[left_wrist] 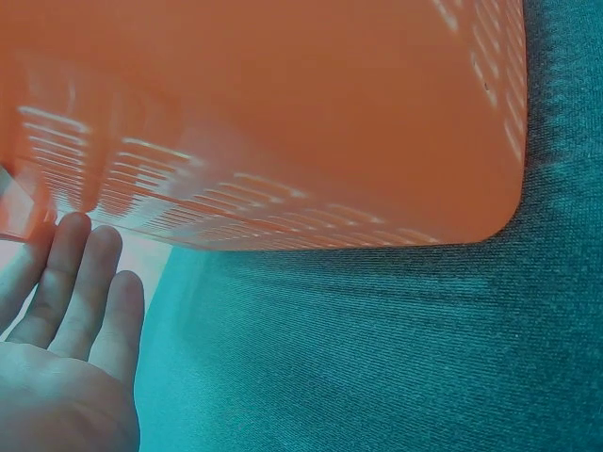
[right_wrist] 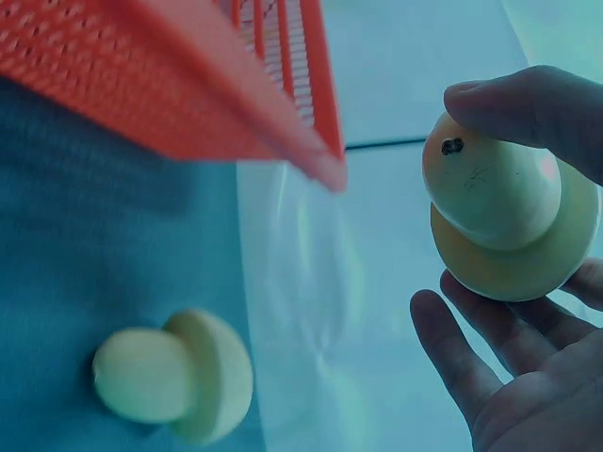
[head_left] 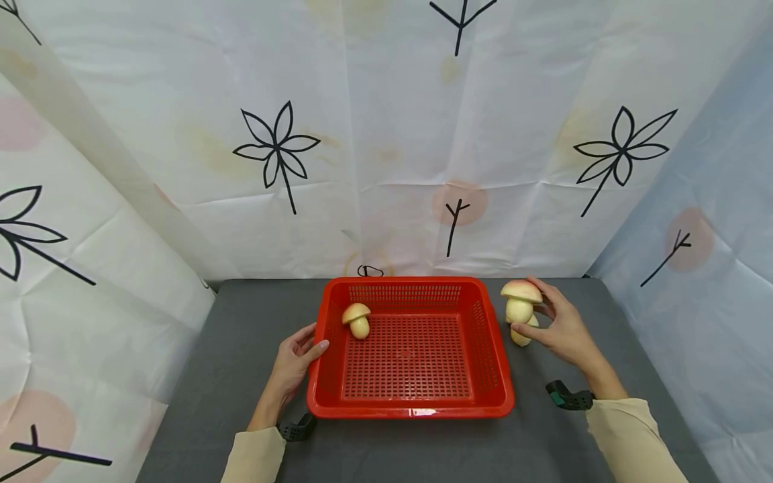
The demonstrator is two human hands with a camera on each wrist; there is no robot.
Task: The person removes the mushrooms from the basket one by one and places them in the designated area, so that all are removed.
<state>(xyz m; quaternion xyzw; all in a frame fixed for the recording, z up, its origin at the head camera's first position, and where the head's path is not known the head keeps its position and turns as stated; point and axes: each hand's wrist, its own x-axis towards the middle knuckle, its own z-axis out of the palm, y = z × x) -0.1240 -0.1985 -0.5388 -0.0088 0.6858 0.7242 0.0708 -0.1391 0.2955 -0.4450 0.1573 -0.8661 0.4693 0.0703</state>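
A red plastic basket [head_left: 410,412] with perforated walls and floor stands on the dark table. One toy mushroom [head_left: 359,327] with a pale cap lies in its far left part. My left hand [head_left: 294,362] holds the basket's left side, thumb over the rim and fingers along the outer wall; the left wrist view has those fingers [left_wrist: 80,282] at the wall. Right of the basket, my right hand [head_left: 560,329] grips a second mushroom [right_wrist: 499,193] between thumb and fingers, raised off the table. A third mushroom [right_wrist: 155,377] lies on the table below it, partly hidden in the head view.
The dark grey table [head_left: 241,376] reaches up to a white patterned cloth [head_left: 386,134] at the back, with further cloth on both sides. A small dark loop [head_left: 370,271] shows at the back edge behind the basket. Black bands sit at both wrists.
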